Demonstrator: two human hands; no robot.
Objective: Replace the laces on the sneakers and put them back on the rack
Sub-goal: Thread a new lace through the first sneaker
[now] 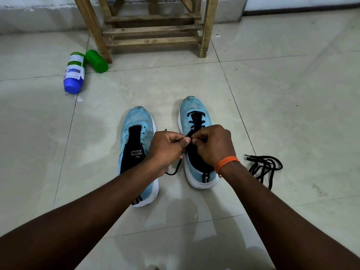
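Two blue sneakers sit side by side on the tiled floor (292, 94). The left hand (167, 147) and right hand (212, 145) have curled fingers and both pinch a black lace (175, 169) over the right sneaker (194, 112). The left sneaker (138, 119) has no lace. A loose lace (265, 166) lies to the right. The wooden rack (153, 30) stands behind, near a blue bottle (75, 73) and a green bottle (96, 61).
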